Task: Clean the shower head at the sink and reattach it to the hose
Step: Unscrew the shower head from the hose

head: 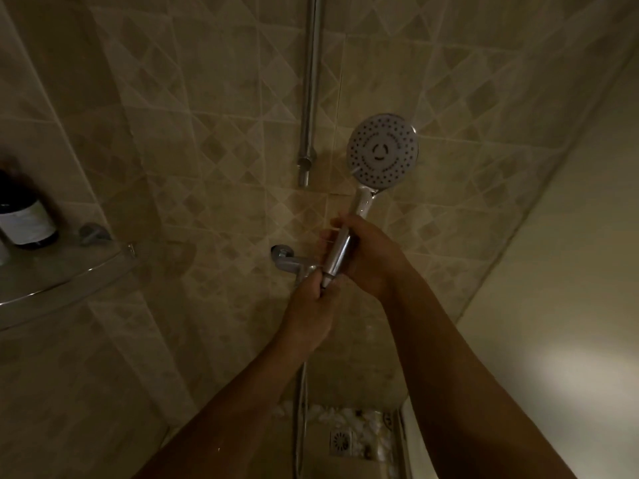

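The shower head [382, 152] is held upright before the tiled wall [207, 133], spray face toward the camera. Its chrome handle is gripped in the curled right hand [366, 257]. The top end of the hose [300, 409], directly beneath the handle, is clasped by the left hand [311, 305].

Dim, yellowish light falls on a shower corner whose tiled wall [221, 140] carries beige tiles with a paler diamond pattern, and a chrome riser pipe [313, 81] runs straight down it from the top edge. At the left a curved glass corner shelf [69, 274] with a metal rim bears a dark bottle [24, 216] with a pale label, and a chrome wall tap [287, 259] juts out lower down. Below lies a pebble floor [345, 420] with a square drain grate [340, 442], and at the right a plain smooth panel [570, 236] shows a soft bright patch.
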### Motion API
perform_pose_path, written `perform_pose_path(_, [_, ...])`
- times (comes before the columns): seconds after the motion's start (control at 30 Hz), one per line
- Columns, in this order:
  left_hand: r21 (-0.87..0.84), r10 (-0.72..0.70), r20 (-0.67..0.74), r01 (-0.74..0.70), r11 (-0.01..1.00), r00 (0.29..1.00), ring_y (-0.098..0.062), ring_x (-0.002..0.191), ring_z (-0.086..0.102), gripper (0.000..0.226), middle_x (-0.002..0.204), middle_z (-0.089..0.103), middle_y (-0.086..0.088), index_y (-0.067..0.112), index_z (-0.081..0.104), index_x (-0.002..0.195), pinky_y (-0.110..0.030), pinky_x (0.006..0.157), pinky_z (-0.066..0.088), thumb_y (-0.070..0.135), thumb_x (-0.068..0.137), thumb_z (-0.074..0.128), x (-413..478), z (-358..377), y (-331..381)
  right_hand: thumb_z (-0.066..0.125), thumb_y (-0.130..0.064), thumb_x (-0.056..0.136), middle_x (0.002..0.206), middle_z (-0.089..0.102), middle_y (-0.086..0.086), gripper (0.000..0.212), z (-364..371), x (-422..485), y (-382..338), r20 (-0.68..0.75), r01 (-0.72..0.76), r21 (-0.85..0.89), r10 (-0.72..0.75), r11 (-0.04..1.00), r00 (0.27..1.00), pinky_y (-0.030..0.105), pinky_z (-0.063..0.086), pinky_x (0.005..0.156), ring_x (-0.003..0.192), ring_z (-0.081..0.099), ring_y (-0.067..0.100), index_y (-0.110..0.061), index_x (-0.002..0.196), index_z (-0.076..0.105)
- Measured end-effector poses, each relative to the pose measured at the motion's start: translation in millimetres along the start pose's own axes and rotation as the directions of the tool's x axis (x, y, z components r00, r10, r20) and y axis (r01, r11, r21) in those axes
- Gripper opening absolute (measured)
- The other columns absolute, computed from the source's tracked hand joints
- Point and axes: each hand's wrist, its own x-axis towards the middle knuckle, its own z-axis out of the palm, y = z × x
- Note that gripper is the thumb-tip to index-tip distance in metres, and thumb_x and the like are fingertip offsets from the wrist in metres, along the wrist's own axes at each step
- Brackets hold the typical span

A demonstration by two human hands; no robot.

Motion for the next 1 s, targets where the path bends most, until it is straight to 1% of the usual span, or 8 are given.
perform_pose_path(0.17, [0.418,0.077,-0.193,0.011,0.908,0.978,-0.016,0.071,0.060,0.028,0.088,0.068,-0.002,0.016,0.056,0.121,-0.023,0.059,0.039,0.036,0.102,0.049,0,0,-9,0.059,-0.022,0.094,0.070,0.067,0.003,0.012,7,0,14,-0.073,0.069,-0.033,-0.071,0.997,0.995,0.035,0.050,0.074,0.066,0.064,0.015,-0.012,0.087,0.056])
perform_pose_path(0.27, [0.461,0.148,-0.170,-0.054,0.886,0.974,-0.027,0.085,0.066,0.031,0.097,0.070,-0.007,0.015,0.057,0.121,-0.036,0.071,0.049,0.038,0.102,0.049,-1,3,-12,0.063,-0.018,0.091,0.061,0.059,0.004,0.012,11,2,14,-0.130,0.062,0.039,-0.056,0.997,0.990,0.033,0.047,0.066,0.059,0.057,0.017,-0.010,0.085,0.055])
perform_pose_path(0.43, [-0.004,0.070,0.100,-0.070,0.998,0.993,-0.006,0.072,0.061,0.006,0.084,0.064,0.011,0.034,0.059,0.101,-0.023,0.065,0.044,0.031,0.100,0.054,2,5,-3,0.059,-0.023,0.095,0.054,0.044,-0.001,0.025,1,3,9,-0.092,0.050,0.200,-0.032,0.978,0.995,0.032,0.039,0.057,0.048,0.042,0.014,-0.017,0.074,0.047])
perform_pose_path(0.57, [-0.405,-0.087,0.543,0.351,0.845,0.835,-0.002,0.039,0.026,0.029,0.053,0.036,0.012,0.032,0.056,0.070,-0.015,0.036,0.023,0.055,0.086,0.065,3,-5,5,0.056,-0.037,0.089,0.046,0.026,-0.009,0.035,-10,-3,-2,0.202,-0.017,0.257,-0.037,0.966,0.979,0.022,0.037,0.044,0.038,0.030,0.006,-0.021,0.061,0.042])
perform_pose_path(0.67, [-0.461,-0.042,0.627,0.414,0.785,0.778,-0.002,0.037,0.025,0.034,0.051,0.035,0.012,0.029,0.059,0.072,-0.014,0.035,0.023,0.060,0.082,0.068,3,-7,4,0.051,-0.037,0.090,0.048,0.027,-0.009,0.033,-10,-5,-8,0.304,-0.038,0.240,-0.038,0.970,0.952,0.022,0.037,0.046,0.041,0.029,0.005,-0.020,0.063,0.044])
perform_pose_path(0.83, [-0.286,-0.012,0.242,0.084,0.954,0.970,-0.001,0.042,0.034,0.022,0.053,0.041,0.014,0.026,0.057,0.080,-0.016,0.039,0.030,0.040,0.096,0.055,3,3,-1,0.060,-0.030,0.092,0.082,0.064,0.007,0.022,-7,0,-6,0.010,0.032,0.051,-0.033,0.998,0.999,0.042,0.050,0.086,0.079,0.063,0.021,-0.009,0.096,0.060])
perform_pose_path(0.9, [-0.069,0.024,0.052,-0.021,0.997,0.998,0.001,0.046,0.045,0.021,0.055,0.050,0.013,0.022,0.058,0.082,-0.014,0.046,0.035,0.036,0.098,0.056,4,5,-3,0.059,-0.024,0.095,0.088,0.063,0.009,0.021,-4,1,-2,-0.046,0.068,0.022,-0.066,0.997,0.997,0.044,0.051,0.087,0.083,0.063,0.022,-0.007,0.107,0.056])
perform_pose_path(1.0, [0.147,0.063,-0.125,-0.044,0.988,0.990,-0.001,0.063,0.059,0.015,0.071,0.062,0.009,0.024,0.058,0.090,-0.023,0.059,0.042,0.035,0.100,0.054,2,6,-7,0.062,-0.021,0.093,0.079,0.063,0.006,0.011,2,2,6,-0.066,0.075,-0.038,-0.078,0.996,0.995,0.036,0.052,0.073,0.074,0.063,0.018,-0.012,0.093,0.055])
